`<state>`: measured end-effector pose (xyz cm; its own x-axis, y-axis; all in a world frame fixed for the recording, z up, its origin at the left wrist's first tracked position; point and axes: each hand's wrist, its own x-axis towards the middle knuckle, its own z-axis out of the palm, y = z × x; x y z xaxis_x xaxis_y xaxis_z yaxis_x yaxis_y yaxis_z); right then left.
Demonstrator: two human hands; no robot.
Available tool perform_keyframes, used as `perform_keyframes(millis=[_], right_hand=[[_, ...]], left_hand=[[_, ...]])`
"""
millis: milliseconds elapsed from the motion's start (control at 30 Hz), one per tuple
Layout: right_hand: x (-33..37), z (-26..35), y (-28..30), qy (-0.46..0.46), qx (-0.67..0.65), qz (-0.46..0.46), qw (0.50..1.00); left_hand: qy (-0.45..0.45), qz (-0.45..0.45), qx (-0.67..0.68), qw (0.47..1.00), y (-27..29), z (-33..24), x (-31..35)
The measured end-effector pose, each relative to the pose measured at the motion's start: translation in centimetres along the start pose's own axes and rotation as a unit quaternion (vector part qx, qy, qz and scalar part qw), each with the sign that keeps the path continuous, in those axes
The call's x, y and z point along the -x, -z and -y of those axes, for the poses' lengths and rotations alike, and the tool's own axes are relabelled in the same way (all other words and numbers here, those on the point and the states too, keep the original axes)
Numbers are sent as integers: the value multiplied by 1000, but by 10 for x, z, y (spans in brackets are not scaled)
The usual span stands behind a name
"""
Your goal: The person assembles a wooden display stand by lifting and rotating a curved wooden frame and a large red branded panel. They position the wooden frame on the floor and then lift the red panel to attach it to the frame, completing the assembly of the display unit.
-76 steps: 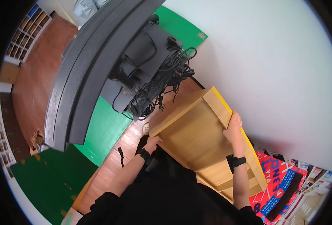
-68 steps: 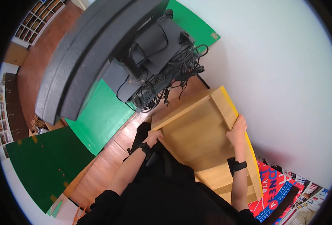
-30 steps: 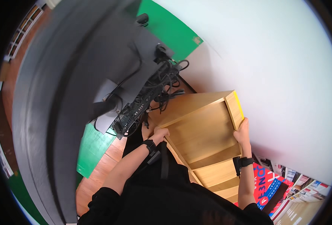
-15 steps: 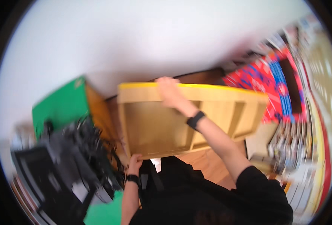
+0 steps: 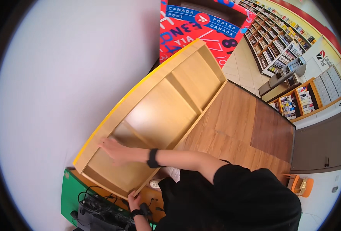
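A long, shallow light-wood shelf unit (image 5: 159, 107) with dividers and a yellow top edge lies slanted across the middle. Its far end reaches up toward the red mailbox. My left hand (image 5: 134, 201) is closed on the lower corner edge at the near end. At the inner side of the yellow-edged rail, my right hand (image 5: 114, 149) curls its fingers against the wood; the fingertips are partly hidden. A black band circles each wrist.
Below the near end stands a green-sided cabinet (image 5: 72, 196) with tangled black cables (image 5: 89, 200). A white wall (image 5: 78, 77) runs along the left. The patterned red mailbox (image 5: 193, 29) stands beyond the far end; wood floor (image 5: 224, 127), a grey door (image 5: 320, 148) and an orange chair (image 5: 303, 186) lie to the right.
The shelf unit has turned in view from nearly level to a steep slant, its far end higher. My right hand has moved from the yellow top edge to the rail's inner side, nearer the left end.
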<state>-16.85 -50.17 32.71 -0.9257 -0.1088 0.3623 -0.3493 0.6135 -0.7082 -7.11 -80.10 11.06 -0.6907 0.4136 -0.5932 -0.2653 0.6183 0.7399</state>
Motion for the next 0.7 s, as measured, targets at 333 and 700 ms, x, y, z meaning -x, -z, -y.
perform_keyframes(millis=[333,700], right_hand=[[276,-103,252,-352,-43,-246,902],[416,-168,332,-526,-14,-367,767]], left_hand=[[91,-235,334,908,-94,-141,18],[-472,-122,-183,854,-271,-572,-82]])
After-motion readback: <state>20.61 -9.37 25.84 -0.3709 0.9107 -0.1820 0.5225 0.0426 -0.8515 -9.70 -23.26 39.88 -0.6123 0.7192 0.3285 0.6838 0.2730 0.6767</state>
